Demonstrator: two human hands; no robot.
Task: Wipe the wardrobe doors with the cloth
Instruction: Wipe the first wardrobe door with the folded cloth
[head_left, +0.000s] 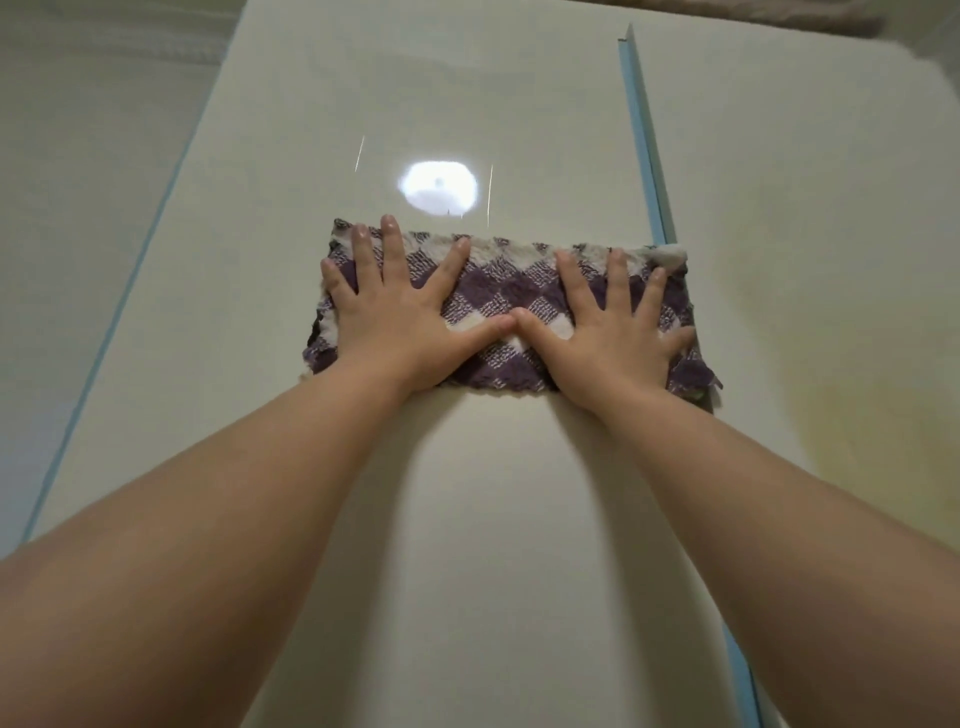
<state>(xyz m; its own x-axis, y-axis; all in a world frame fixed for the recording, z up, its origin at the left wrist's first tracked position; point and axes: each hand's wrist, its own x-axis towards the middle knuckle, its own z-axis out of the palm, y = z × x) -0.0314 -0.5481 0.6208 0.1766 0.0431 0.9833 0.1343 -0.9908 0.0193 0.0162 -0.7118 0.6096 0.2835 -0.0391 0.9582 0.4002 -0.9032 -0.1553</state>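
The cloth (501, 291), folded into a long band with a purple and white check pattern, lay flat against the cream wardrobe door (467, 519), stretched across its width at about the middle of the view. Both hands pressed on it with palms down and fingers straight and spread, so neither was clenched or gripping anything; the cloth was held to the door only by the flat of the palms. The left hand (395, 322) covered the left half of the band, its fingertips reaching the pale upper edge. The right hand (608, 332) covered the right half in the same way. The two thumbs pointed toward each other and their tips touched near the centre of the cloth. Bare forearms ran from the lower corners of the view up to the hands. A blue strip (647, 156) ran along the door's right edge, and the right end of the cloth lay over it, just reaching the neighbouring door (805, 260). A thinner blue edge (119, 322) marked the left side of the door, with a pale wall (78, 182) beyond it. Just above the cloth, the glossy door surface carried a bright round reflection of a light (439, 193).
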